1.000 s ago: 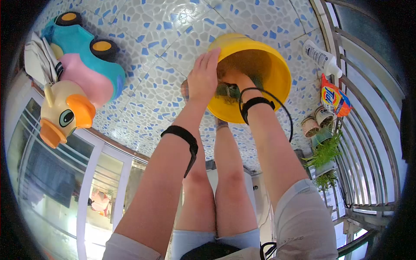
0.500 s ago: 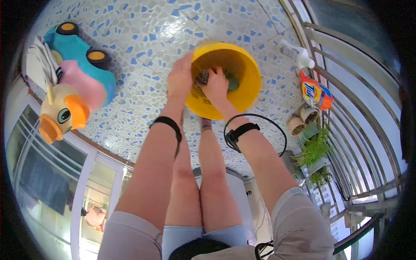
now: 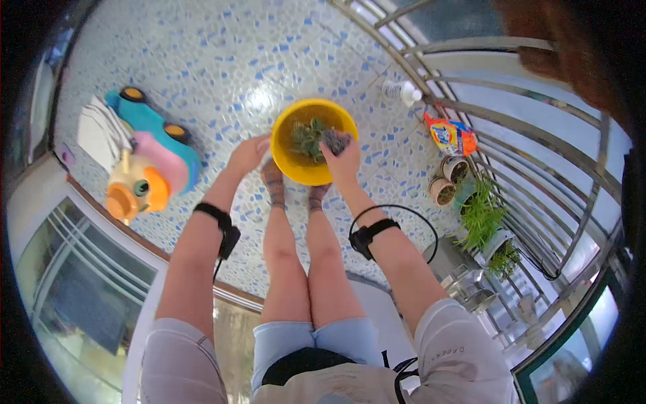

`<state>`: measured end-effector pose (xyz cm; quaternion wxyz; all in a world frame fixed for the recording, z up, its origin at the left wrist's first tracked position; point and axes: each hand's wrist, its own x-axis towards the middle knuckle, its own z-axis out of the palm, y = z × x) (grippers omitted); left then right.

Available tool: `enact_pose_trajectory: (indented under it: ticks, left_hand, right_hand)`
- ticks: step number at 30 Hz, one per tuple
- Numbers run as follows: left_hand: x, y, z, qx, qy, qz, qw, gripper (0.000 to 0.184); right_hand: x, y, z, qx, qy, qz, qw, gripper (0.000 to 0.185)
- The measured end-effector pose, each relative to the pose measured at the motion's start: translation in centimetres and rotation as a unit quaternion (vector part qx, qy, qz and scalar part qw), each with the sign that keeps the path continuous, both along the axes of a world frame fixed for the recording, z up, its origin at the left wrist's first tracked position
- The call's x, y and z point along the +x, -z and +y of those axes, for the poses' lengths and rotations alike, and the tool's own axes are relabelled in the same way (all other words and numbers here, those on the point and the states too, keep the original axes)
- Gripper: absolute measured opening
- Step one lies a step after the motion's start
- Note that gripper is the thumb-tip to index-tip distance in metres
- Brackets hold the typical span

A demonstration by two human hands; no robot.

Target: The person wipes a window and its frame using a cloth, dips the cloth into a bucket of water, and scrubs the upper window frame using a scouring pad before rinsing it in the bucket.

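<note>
- Our right hand pinches a dark, spiky-looking clump between thumb and fingers, at the near right side of the yellow bucket.
- Our left hand is just left of the bucket, its fingers close together; we cannot tell whether they touch the rim.
- A green plant mass lies inside the bucket, left of the right hand; we cannot tell whether it joins the clump.
- To do this well, we judge, we pinch lightly, keep the clump over the opening to catch crumbs, and steady the rim with the left hand.
- We count one bucket and one clump.
- Right of and beyond the right hand: one white bottle and one orange packet.
- Farther right: two small round pots.
- Well left of the left hand: one duck-headed ride-on toy, two wheels showing.
</note>
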<state>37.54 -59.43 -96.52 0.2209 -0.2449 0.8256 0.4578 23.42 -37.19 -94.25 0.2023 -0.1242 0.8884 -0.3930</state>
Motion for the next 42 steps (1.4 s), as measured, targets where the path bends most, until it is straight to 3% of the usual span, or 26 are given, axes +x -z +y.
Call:
enact_pose_trajectory:
  ticks: [3,5,7,10,13,17,22,25,28,31,33,39,42]
  left_hand:
    - [-0.7,-10.1,-1.4,-0.018,0.024,0.011,0.999,0.038]
    - [-0.6,-15.4,-2.0,-0.037,-0.001,0.138,0.990,0.040]
    - [-0.4,-21.0,-2.6,-0.060,-0.002,0.155,0.986,0.045]
    - [-0.3,-28.6,-2.6,-0.088,-0.005,0.170,0.981,0.057]
    - [0.5,-34.1,-3.0,-0.111,0.023,0.183,0.976,0.069]
    - [1.8,-39.5,-3.0,-0.116,0.045,0.207,0.970,0.074]
    - [2.3,-45.0,-5.2,-0.142,0.065,0.215,0.964,0.074]
    - [2.4,-45.8,-7.8,-0.172,0.041,0.268,0.947,0.075]
    - [1.4,-47.8,-9.0,-0.167,-0.002,0.254,0.953,0.074]
    - [-0.5,-50.4,-8.3,-0.152,-0.015,0.306,0.940,0.076]
    - [-2.1,-51.5,-7.4,-0.155,0.005,0.317,0.936,0.076]
    - [-8.2,-54.2,-1.6,-0.138,0.080,0.342,0.926,0.073]
    - [-10.9,-55.5,2.8,-0.134,0.116,0.359,0.916,0.071]
  right_hand:
    - [-0.4,-3.9,0.3,-0.007,0.045,0.002,0.999,0.052]
    - [-0.7,-8.2,-0.2,-0.037,0.061,-0.003,0.997,0.056]
    - [-1.2,-12.9,-0.8,-0.067,0.070,-0.155,0.983,0.057]
    - [-1.5,-21.8,-2.0,-0.027,0.014,-0.078,0.996,0.057]
    - [-1.2,-25.2,-2.3,-0.121,-0.039,-0.003,0.992,0.056]
    - [-0.8,-31.1,-3.2,-0.049,-0.060,-0.006,0.997,0.056]
    - [-1.1,-35.2,-3.1,-0.088,0.081,0.074,0.990,0.055]
    - [-3.7,-37.4,-0.9,-0.036,0.078,0.019,0.996,0.053]
    - [-7.0,-38.2,2.9,-0.051,0.127,0.108,0.985,0.050]
    - [-8.0,-44.3,7.3,-0.002,0.199,0.167,0.966,0.046]
    - [-10.5,-43.2,11.5,-0.047,0.211,0.215,0.952,0.048]
    - [-12.9,-45.2,25.3,0.004,0.365,0.213,0.906,0.054]
    - [-15.2,-41.0,33.8,-0.015,0.408,0.218,0.886,0.053]
